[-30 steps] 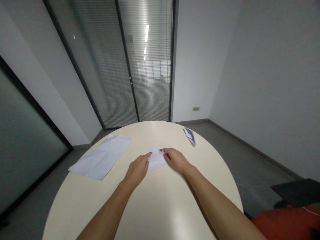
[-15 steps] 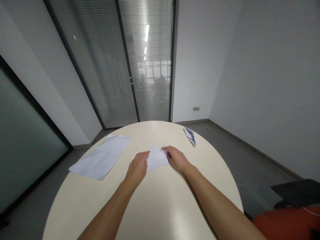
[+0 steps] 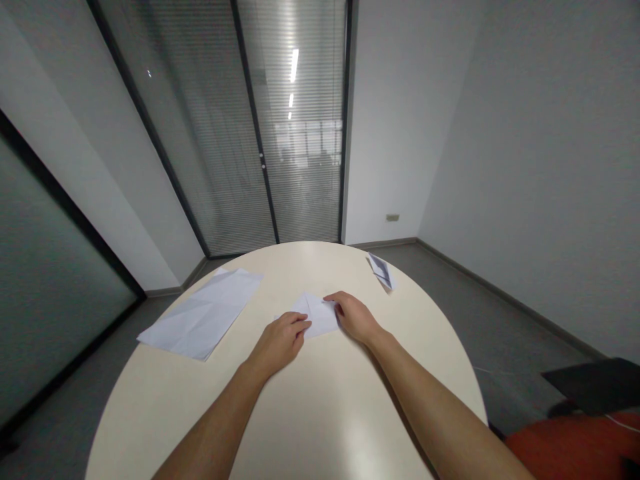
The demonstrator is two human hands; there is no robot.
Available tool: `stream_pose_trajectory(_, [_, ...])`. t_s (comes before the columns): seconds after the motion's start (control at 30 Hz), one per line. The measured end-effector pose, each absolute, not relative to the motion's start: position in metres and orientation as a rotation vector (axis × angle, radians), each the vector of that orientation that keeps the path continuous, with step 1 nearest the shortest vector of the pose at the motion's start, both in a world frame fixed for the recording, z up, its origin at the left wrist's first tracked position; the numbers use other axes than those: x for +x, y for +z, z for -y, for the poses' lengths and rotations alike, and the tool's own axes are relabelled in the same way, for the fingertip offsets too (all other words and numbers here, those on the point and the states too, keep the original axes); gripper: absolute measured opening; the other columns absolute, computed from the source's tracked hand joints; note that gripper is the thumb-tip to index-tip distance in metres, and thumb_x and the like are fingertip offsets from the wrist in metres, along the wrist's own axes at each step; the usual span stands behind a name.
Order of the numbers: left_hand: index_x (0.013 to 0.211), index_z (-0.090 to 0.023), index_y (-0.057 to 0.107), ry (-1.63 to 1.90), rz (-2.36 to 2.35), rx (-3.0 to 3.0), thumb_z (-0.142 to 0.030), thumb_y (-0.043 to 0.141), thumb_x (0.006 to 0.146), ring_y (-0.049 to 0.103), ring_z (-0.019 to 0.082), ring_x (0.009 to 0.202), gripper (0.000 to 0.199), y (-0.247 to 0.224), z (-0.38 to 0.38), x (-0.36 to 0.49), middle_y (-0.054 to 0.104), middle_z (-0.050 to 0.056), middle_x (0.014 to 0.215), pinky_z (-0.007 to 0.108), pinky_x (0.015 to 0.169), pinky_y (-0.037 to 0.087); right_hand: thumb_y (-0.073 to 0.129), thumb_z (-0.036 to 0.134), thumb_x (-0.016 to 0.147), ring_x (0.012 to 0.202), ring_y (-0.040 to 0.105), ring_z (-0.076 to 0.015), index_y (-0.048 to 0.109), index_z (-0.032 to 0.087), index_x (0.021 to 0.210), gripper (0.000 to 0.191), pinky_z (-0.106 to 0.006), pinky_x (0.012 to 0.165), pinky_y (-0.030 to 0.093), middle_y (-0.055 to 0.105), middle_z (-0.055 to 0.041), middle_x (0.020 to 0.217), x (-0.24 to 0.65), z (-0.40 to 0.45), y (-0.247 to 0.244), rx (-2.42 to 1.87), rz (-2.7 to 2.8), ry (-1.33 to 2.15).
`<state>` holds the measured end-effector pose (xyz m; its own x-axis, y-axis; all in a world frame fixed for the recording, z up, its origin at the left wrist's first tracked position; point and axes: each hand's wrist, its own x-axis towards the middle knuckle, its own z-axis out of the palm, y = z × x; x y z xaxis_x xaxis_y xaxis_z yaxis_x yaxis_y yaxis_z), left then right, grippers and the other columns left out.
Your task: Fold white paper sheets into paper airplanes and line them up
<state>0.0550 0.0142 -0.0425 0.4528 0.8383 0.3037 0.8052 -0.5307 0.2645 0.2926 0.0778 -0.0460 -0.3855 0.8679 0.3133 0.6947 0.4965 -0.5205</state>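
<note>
A small folded sheet of white paper [image 3: 323, 321] lies on the round table in front of me, with a crease line running down from its pointed far edge. My left hand [image 3: 285, 339] is over its left part, the fingers closed in on the paper with their tips near its middle. On the opposite side, my right hand [image 3: 355, 316] grips the right edge, forefinger reaching along the top and the other fingers curled under. The fingertips partly hide the paper's side corners.
Larger creased white sheets [image 3: 205, 313] lie at the left of the cream round table [image 3: 310, 413]. A folded paper piece [image 3: 381, 272] rests near the far right rim. Beyond the rim at lower right are a red chair [image 3: 570, 447] and a dark flat panel [image 3: 595, 383].
My left hand has shifted slightly right and nearer to me, its fingers now further over the paper. More of the paper's crease shows. My right hand has hardly moved.
</note>
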Motion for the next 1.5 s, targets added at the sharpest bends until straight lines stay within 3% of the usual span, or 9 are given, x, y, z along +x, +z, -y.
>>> stream_pose_trajectory(0.2, [0.131,-0.021,0.067,0.612,-1.396,2.666,-0.024,0.056,0.096,0.055,0.025,0.129,0.037,-0.041,-0.012,0.057,0.065,0.008,0.139,0.043,0.113,0.046,0.049,-0.002,0.083,0.117,0.061,-0.0234,0.074,0.021,0.116,0.048,-0.034,0.100,0.046,0.069,-0.0082,0.125,0.296,-0.074,-0.035,-1.422,2.186,0.292])
stream_pose_trajectory(0.33, [0.132,-0.021,0.066,0.597,-1.456,2.661,-0.026,0.054,0.097,0.054,0.026,0.131,0.038,-0.042,-0.012,0.058,0.063,0.009,0.141,0.045,0.113,0.045,0.053,-0.001,0.084,0.133,0.049,-0.0289,0.077,0.023,0.112,0.043,-0.048,0.115,0.035,0.066,-0.0092,0.134,0.292,-0.069,-0.027,-1.337,2.239,0.114])
stream_pose_trajectory(0.4, [0.134,-0.020,0.065,0.593,-1.471,2.663,-0.027,0.052,0.098,0.054,0.026,0.132,0.038,-0.041,-0.013,0.058,0.063,0.010,0.142,0.045,0.114,0.044,0.052,0.006,0.090,0.135,0.049,-0.0276,0.074,0.021,0.118,0.039,-0.048,0.119,0.033,0.066,-0.0101,0.135,0.285,-0.065,-0.027,-1.194,2.282,0.140])
stream_pose_trajectory(0.5, [0.137,-0.018,0.062,0.598,-1.453,2.678,-0.027,0.050,0.099,0.053,0.025,0.133,0.041,-0.041,-0.013,0.059,0.062,0.011,0.143,0.045,0.116,0.043,0.042,0.021,0.102,0.134,0.054,-0.0236,0.064,0.017,0.136,0.040,-0.043,0.117,0.039,0.063,-0.0130,0.141,0.274,-0.058,-0.032,-0.989,2.369,0.319])
stream_pose_trajectory(0.67, [0.139,-0.019,0.060,0.636,-1.433,2.668,-0.027,0.050,0.099,0.054,0.024,0.133,0.041,-0.043,-0.015,0.058,0.061,0.010,0.143,0.043,0.117,0.042,0.036,0.041,0.107,0.148,0.039,-0.0321,0.052,0.014,0.149,0.052,-0.055,0.120,0.033,0.046,-0.0171,0.157,0.272,-0.054,-0.040,-1.073,2.522,0.445])
stream_pose_trajectory(0.93, [0.136,-0.018,0.064,0.621,-1.496,2.642,-0.029,0.050,0.100,0.054,0.025,0.134,0.040,-0.045,-0.015,0.057,0.061,0.011,0.144,0.043,0.118,0.040,0.038,0.040,0.105,0.153,0.026,-0.0349,0.043,0.009,0.153,0.057,-0.055,0.121,0.026,0.035,-0.0218,0.162,0.286,-0.062,-0.038,-1.408,2.468,0.399])
stream_pose_trajectory(1.07, [0.140,-0.021,0.060,0.559,-1.562,2.620,-0.035,0.050,0.101,0.049,0.027,0.140,0.043,-0.046,-0.014,0.058,0.055,0.011,0.151,0.049,0.120,0.036,0.040,0.040,0.105,0.154,0.023,-0.0361,0.041,0.014,0.155,0.057,-0.062,0.121,0.020,0.032,-0.0208,0.164,0.284,-0.056,-0.034,-1.433,2.475,0.383])
stream_pose_trajectory(1.23, [0.147,-0.024,0.053,0.483,-1.609,2.566,-0.041,0.047,0.102,0.042,0.030,0.146,0.049,-0.047,-0.013,0.057,0.047,0.011,0.158,0.056,0.120,0.031,0.042,0.046,0.104,0.152,0.028,-0.0384,0.051,0.026,0.150,0.051,-0.070,0.118,0.016,0.038,-0.0156,0.162,0.284,-0.052,-0.028,-1.321,2.527,0.377])
stream_pose_trajectory(1.5, [0.146,-0.024,0.054,0.502,-1.581,2.616,-0.043,0.047,0.102,0.043,0.029,0.144,0.048,-0.045,-0.013,0.056,0.051,0.011,0.154,0.052,0.120,0.032,0.043,0.048,0.104,0.149,0.033,-0.0383,0.054,0.029,0.148,0.050,-0.069,0.117,0.020,0.041,-0.0142,0.161,0.284,-0.051,-0.025,-1.236,2.568,0.412])
